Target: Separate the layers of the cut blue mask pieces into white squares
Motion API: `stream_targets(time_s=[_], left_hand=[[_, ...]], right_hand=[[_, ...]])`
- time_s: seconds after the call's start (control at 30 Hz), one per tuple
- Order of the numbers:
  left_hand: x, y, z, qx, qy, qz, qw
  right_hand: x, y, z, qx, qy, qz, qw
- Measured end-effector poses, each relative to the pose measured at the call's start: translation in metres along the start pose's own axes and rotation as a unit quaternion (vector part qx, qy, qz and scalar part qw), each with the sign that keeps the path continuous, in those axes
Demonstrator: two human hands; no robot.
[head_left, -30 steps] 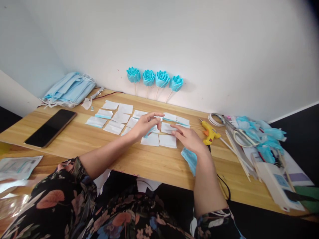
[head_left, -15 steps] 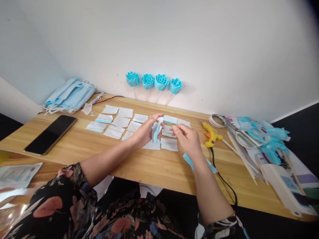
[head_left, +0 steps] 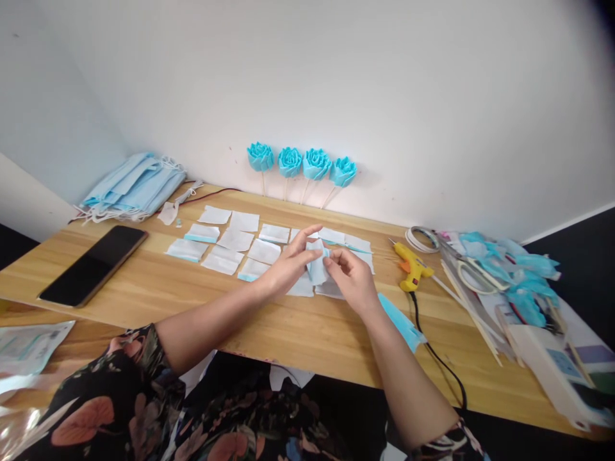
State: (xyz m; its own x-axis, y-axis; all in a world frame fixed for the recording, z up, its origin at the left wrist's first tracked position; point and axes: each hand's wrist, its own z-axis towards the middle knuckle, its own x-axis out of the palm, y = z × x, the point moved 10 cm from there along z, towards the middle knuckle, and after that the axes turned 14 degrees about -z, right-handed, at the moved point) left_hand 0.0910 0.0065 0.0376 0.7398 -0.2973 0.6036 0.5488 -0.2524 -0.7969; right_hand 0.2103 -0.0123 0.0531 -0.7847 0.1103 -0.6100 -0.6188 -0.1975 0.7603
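Note:
My left hand (head_left: pixel 288 266) and my right hand (head_left: pixel 350 276) meet above the middle of the wooden table (head_left: pixel 144 298), both pinching one small white-and-blue mask piece (head_left: pixel 318 264) held upright between them. Under and behind them lie several cut white mask squares (head_left: pixel 233 241) in rows, some with blue edges. A blue mask strip (head_left: pixel 402 322) lies by my right wrist.
Several blue mask roses on sticks (head_left: pixel 302 163) lean on the wall. A stack of blue masks (head_left: pixel 132 186) and a black phone (head_left: pixel 93 264) lie at left. A yellow glue gun (head_left: pixel 410 264), scissors (head_left: pixel 473 269), tape roll (head_left: pixel 417 238), sticks and blue scraps (head_left: pixel 521 278) crowd the right.
My left hand lifted one mask piece off the table. My right hand came in from the right and took hold of it too.

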Motion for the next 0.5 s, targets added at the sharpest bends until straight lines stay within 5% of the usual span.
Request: stream_targets(time_s=[0.33,0.5], left_hand=[[-0.011,0.001,0.006,-0.004,-0.036,0.037,0.999],[-0.006,-0.014,0.004,0.058,-0.031,0.163,0.984]], right_hand=[[-0.011,-0.012,0.001,0.024,-0.047,0.043,0.998],[-0.010,-0.012,0.001,0.018,-0.035,0.071,0.997]])
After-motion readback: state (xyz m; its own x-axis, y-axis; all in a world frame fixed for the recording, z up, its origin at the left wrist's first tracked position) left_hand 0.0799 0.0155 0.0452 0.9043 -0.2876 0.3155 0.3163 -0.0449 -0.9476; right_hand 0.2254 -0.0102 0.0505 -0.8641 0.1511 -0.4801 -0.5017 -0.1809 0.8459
